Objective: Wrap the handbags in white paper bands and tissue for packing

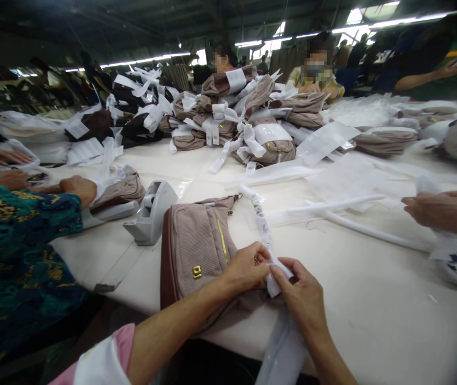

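White table [372, 299] under tan bag [196, 240], dim room [111, 27]

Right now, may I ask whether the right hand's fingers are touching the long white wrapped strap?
Touching; the head view shows the right hand's fingers pinching the white wrapped strap.

Handbag [196, 243]: faced in matt, finely ribbed cloth | side panel [167, 256]: finished smooth, leather-like | zip [222, 238], emblem [196, 272]: seen as glossy metal | strap wrapping [261, 218]: shown as thin, crinkled, translucent sheeting | tape dispenser [155, 214]: cased in smooth plastic | tabletop [372, 315]: surfaced smooth, largely matt
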A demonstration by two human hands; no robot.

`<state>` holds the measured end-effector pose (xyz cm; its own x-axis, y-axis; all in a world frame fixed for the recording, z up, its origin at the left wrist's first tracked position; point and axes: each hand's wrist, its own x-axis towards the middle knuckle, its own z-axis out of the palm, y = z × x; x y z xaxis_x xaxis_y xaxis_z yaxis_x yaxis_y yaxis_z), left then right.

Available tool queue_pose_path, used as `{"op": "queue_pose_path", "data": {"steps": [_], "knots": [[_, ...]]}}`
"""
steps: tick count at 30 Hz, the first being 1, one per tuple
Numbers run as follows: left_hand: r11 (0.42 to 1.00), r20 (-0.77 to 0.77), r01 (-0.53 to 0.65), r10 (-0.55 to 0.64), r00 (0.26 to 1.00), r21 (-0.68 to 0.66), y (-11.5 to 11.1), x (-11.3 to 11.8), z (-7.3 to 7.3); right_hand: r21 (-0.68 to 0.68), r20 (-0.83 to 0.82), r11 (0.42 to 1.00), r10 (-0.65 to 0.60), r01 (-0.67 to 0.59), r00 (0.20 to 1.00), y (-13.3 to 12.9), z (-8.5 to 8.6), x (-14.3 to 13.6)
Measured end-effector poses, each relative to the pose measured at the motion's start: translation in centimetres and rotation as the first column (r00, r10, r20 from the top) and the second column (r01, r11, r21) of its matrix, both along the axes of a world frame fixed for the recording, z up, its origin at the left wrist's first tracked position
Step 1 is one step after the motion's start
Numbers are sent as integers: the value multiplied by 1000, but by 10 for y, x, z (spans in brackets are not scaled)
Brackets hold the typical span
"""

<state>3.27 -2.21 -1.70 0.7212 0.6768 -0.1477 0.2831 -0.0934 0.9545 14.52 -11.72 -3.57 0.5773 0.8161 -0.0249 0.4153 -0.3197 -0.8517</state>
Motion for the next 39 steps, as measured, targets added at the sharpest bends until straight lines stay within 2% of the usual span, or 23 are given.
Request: {"op": "queue_pose_path", "data": {"steps": [2,4,6,8,9,10,11,12,13,14,16,18,20,22,24,27,30,33,35,37,39], "knots": [[998,-103,56,-53,993,31,2,-1,6,-47,-176,998,43,-52,983,-2,2,4],[993,-170,103,-92,981,55,5,-2,13,-59,-227,994,80,-95,971,-3,3,3],[993,-177,115,-116,977,-20,8,-2,18,-52,-73,996,63,-67,995,-2,2,-3],[973,-96,103,-125,988,-208,10,-4,19,19,190,999,31,-35,981,-1,0,-9],[943,-26,103,-117,993,-316,10,-5,19,70,288,997,14,-35,957,0,-2,-11],[908,46,105,-94,994,-406,10,-7,18,107,326,993,4,-41,945,0,-3,-12],[882,105,108,-67,992,-458,10,-9,16,119,285,992,9,-45,958,0,-4,-11],[877,144,111,-48,988,-468,9,-11,15,108,165,993,23,-41,986,0,-5,-9],[889,161,108,-39,986,-445,8,-14,14,80,-9,996,30,-30,999,0,-6,-5],[911,158,101,-40,987,-400,6,-16,13,48,-199,999,28,-19,980,-1,-6,-1],[965,117,96,-69,991,-244,3,-19,11,19,-495,1000,17,-8,869,-3,-5,8],[993,59,120,-119,991,-11,-1,-20,9,32,-615,999,7,16,788,-5,-3,13],[957,-11,143,-145,989,253,-5,-19,6,48,-648,998,8,30,761,-6,0,13],[887,-70,136,-117,991,441,-9,-17,3,50,-610,999,29,2,792,-9,3,11],[841,-115,117,-65,991,529,-12,-14,1,40,-513,998,55,-41,856,-11,4,8],[806,-184,148,-49,982,573,-15,-10,0,35,-412,998,55,-45,910,-13,2,8],[782,-246,219,-88,965,584,-15,-8,3,49,-328,997,74,-61,942,-14,-3,9],[800,-252,237,-111,961,551,-10,-7,6,62,-29,992,108,-106,994,-13,-9,10],[842,-212,210,-116,970,497,-7,-6,6,87,183,991,83,-100,980,-13,-12,9],[869,-164,172,-106,981,465,-6,-6,6,108,207,991,52,-76,977,-12,-13,9],[849,-148,154,-90,985,505,-7,-6,4,91,61,995,44,-50,997,-12,-11,10]]}}
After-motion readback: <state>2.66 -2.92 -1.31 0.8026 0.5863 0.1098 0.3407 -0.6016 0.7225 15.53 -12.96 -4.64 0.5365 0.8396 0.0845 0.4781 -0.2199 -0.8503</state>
